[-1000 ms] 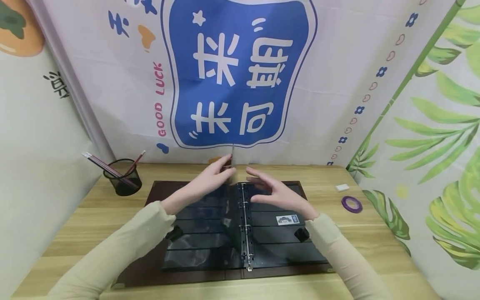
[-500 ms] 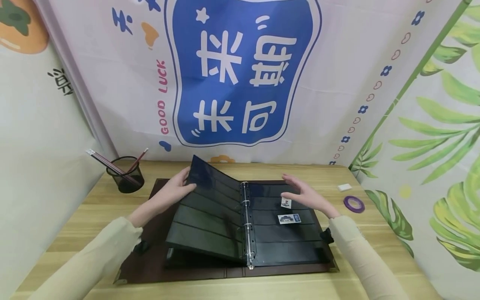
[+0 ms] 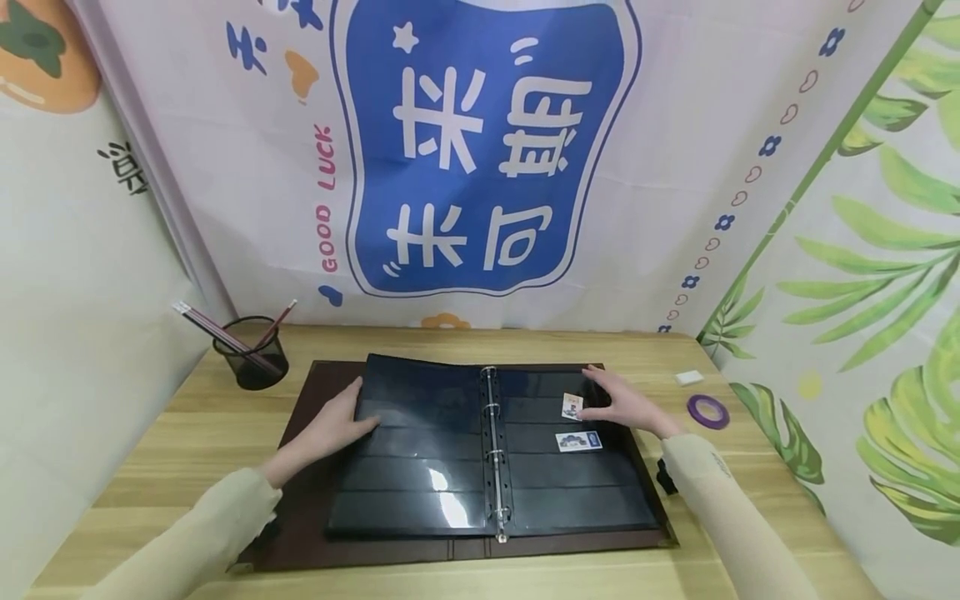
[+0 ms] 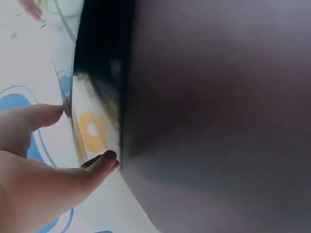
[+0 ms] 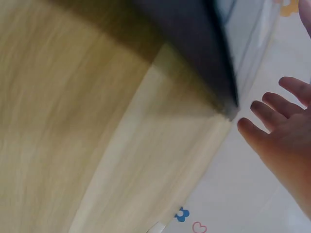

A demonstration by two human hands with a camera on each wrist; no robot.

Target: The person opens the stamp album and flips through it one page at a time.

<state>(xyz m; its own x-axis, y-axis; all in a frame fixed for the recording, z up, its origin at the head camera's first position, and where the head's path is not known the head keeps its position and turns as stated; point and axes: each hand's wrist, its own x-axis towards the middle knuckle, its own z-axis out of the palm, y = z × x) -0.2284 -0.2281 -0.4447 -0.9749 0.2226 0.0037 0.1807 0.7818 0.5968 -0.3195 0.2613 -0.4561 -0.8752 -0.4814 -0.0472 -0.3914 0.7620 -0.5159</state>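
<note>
At nine o'clock, the spread left hand [image 3: 334, 427] touched a seemingly almost-turned page [image 3: 420, 442]. At three, the spread right hand [image 3: 627, 405] held nothing.

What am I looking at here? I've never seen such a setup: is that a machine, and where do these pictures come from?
There is no machine here: just a person's two bare hands. The wide picture comes from a camera worn on the head; the two close ones come from cameras on the wrists. On the wooden table lies an open ring binder; two small printed pieces show on its right-hand page. A mesh cup of pencils stands to the left, a purple ring lies to the right. The left hand is at the left-hand page's outer edge; whether it grips is unclear. The right hand, fingers spread, appears to hold nothing.
</note>
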